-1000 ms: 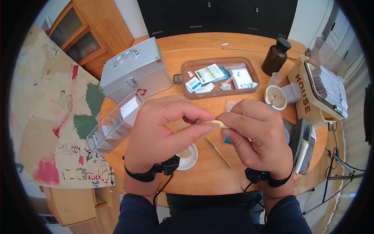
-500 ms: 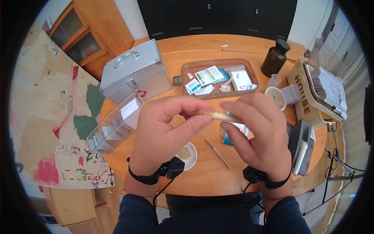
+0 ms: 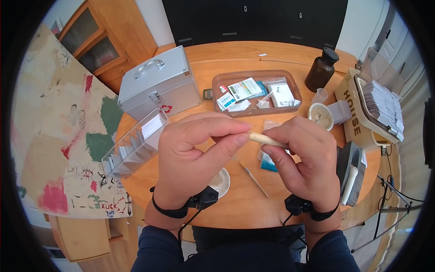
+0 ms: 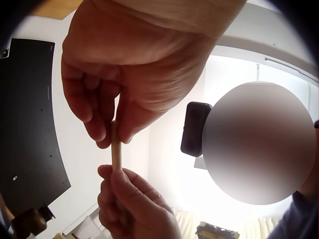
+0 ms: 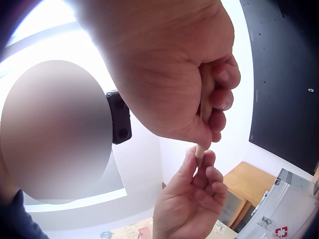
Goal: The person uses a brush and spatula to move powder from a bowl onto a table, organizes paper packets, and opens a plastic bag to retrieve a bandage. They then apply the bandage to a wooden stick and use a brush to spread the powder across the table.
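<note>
Pale and slim, a stick (image 3: 260, 138) sits in the air above the wooden bench (image 3: 233, 213), clamped between thumb and fingers of both hands. The left hand (image 3: 190, 152) pinches one end; the right hand (image 3: 310, 158) grips it farther along, a short length showing between them. The hands are close together, the stick bridging them.

Below, a thin rod (image 3: 253, 179) lies slantwise on the bench, with a white bowl (image 3: 221, 183) near the left wrist, partly hidden, and a blue and white packet (image 3: 268, 163) partly behind the right hand. To the right, a white bar (image 3: 349, 185) rests on a grey block (image 3: 359, 165).

Farther back, a clear divided rack (image 3: 124, 156) stands by a silver case (image 3: 158, 88). A brown tray (image 3: 253, 73) holds packets, and past a second bowl (image 3: 321, 116) stand a clear cup (image 3: 320, 96) and a dark bottle (image 3: 321, 71).
</note>
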Demonstrator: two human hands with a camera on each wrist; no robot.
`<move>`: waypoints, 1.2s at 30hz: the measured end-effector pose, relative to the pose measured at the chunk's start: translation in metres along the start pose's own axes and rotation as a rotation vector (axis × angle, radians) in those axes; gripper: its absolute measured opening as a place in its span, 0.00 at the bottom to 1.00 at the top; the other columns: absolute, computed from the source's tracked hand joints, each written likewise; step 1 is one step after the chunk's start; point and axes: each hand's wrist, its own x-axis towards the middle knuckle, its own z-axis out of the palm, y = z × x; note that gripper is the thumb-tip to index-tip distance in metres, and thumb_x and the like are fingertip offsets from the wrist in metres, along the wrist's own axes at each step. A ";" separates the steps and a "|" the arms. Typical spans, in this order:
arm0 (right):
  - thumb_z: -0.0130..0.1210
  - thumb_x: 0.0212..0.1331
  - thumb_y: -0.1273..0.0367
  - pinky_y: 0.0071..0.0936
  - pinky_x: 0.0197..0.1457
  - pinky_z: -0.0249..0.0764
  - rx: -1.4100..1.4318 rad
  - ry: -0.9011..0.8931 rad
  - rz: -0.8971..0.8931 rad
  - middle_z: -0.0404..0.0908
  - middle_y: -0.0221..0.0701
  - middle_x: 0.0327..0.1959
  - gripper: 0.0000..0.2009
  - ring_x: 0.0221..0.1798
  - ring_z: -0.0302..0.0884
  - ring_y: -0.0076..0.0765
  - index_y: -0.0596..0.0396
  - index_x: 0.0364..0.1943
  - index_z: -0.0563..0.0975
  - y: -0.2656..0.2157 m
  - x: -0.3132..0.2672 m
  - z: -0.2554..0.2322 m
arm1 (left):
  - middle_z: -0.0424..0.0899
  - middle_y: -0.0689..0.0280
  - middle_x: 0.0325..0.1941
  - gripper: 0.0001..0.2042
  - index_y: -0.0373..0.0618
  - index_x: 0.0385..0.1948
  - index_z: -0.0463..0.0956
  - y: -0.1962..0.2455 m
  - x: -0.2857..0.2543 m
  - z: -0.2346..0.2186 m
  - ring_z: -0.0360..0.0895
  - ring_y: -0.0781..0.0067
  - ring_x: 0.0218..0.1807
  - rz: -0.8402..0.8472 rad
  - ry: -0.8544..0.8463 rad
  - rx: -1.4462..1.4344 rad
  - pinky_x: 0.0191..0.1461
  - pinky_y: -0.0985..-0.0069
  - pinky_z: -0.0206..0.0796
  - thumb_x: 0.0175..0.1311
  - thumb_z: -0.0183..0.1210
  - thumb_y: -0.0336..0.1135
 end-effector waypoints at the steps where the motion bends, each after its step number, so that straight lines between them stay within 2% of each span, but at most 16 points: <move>1: 0.64 0.44 0.76 0.33 0.25 0.66 -0.019 0.010 -0.025 0.72 0.34 0.21 0.08 0.23 0.72 0.40 0.58 0.29 0.77 0.001 0.000 0.000 | 0.84 0.64 0.31 0.07 0.38 0.36 0.83 0.000 -0.002 0.001 0.78 0.80 0.31 -0.044 0.021 -0.040 0.36 0.83 0.69 0.54 0.64 0.22; 8: 0.65 0.41 0.75 0.32 0.25 0.67 -0.132 0.062 -0.119 0.74 0.33 0.22 0.10 0.24 0.73 0.39 0.58 0.31 0.79 -0.001 0.003 0.000 | 0.85 0.65 0.34 0.05 0.37 0.35 0.83 0.001 -0.006 0.006 0.79 0.82 0.33 -0.240 0.113 -0.205 0.39 0.85 0.71 0.57 0.63 0.24; 15: 0.65 0.40 0.76 0.31 0.24 0.67 -0.190 0.075 -0.158 0.74 0.32 0.22 0.11 0.23 0.72 0.38 0.58 0.32 0.79 -0.001 0.003 0.000 | 0.85 0.65 0.34 0.06 0.36 0.37 0.82 0.003 -0.004 0.009 0.80 0.82 0.34 -0.256 0.122 -0.182 0.41 0.85 0.72 0.58 0.62 0.23; 18: 0.65 0.39 0.76 0.30 0.23 0.66 -0.197 0.091 -0.172 0.74 0.31 0.22 0.12 0.23 0.72 0.37 0.58 0.32 0.80 0.000 0.002 0.002 | 0.85 0.64 0.34 0.08 0.36 0.40 0.81 0.005 -0.002 0.011 0.79 0.83 0.34 -0.319 0.166 -0.234 0.41 0.85 0.71 0.58 0.61 0.23; 21: 0.65 0.38 0.76 0.30 0.22 0.65 -0.222 0.086 -0.173 0.73 0.31 0.22 0.12 0.22 0.71 0.36 0.58 0.32 0.80 0.000 0.002 0.002 | 0.85 0.65 0.33 0.10 0.36 0.42 0.80 0.002 -0.002 0.007 0.78 0.84 0.34 -0.275 0.113 -0.214 0.40 0.86 0.70 0.59 0.61 0.24; 26: 0.65 0.39 0.76 0.28 0.22 0.64 -0.275 0.109 -0.239 0.74 0.31 0.22 0.11 0.22 0.71 0.36 0.58 0.32 0.79 0.003 0.002 0.001 | 0.81 0.70 0.31 0.09 0.37 0.41 0.79 0.011 -0.001 0.001 0.75 0.86 0.33 -0.460 0.009 -0.288 0.38 0.87 0.67 0.59 0.61 0.24; 27: 0.65 0.39 0.76 0.28 0.22 0.64 -0.275 0.108 -0.242 0.74 0.31 0.22 0.11 0.22 0.71 0.36 0.58 0.32 0.79 0.001 0.003 0.001 | 0.81 0.70 0.31 0.09 0.37 0.41 0.79 0.011 -0.001 0.001 0.75 0.86 0.33 -0.459 0.012 -0.288 0.38 0.87 0.67 0.59 0.61 0.24; 29: 0.65 0.42 0.75 0.30 0.25 0.65 -0.155 0.146 -0.053 0.74 0.31 0.22 0.10 0.22 0.71 0.37 0.57 0.31 0.78 -0.004 0.005 0.004 | 0.80 0.70 0.31 0.08 0.37 0.40 0.79 0.008 -0.002 0.002 0.74 0.86 0.33 -0.333 0.060 -0.228 0.39 0.87 0.66 0.59 0.61 0.24; 30: 0.65 0.42 0.75 0.30 0.25 0.65 -0.154 0.145 -0.057 0.74 0.31 0.22 0.10 0.22 0.71 0.37 0.57 0.31 0.78 -0.004 0.004 0.003 | 0.80 0.70 0.31 0.08 0.37 0.40 0.79 0.006 -0.003 0.002 0.74 0.86 0.33 -0.331 0.064 -0.228 0.39 0.87 0.66 0.59 0.61 0.24; 32: 0.65 0.45 0.75 0.32 0.27 0.66 -0.023 0.076 0.064 0.75 0.32 0.22 0.08 0.23 0.71 0.38 0.57 0.30 0.77 -0.003 0.002 0.002 | 0.79 0.71 0.30 0.07 0.37 0.39 0.79 0.004 -0.003 0.002 0.73 0.87 0.33 -0.278 0.064 -0.229 0.39 0.86 0.66 0.60 0.61 0.25; 36: 0.65 0.45 0.75 0.31 0.27 0.66 -0.047 0.089 -0.034 0.74 0.33 0.22 0.08 0.24 0.71 0.39 0.57 0.30 0.78 0.001 0.001 0.001 | 0.79 0.71 0.30 0.06 0.37 0.38 0.79 0.007 -0.004 0.002 0.73 0.86 0.33 -0.340 0.062 -0.262 0.38 0.86 0.66 0.61 0.60 0.25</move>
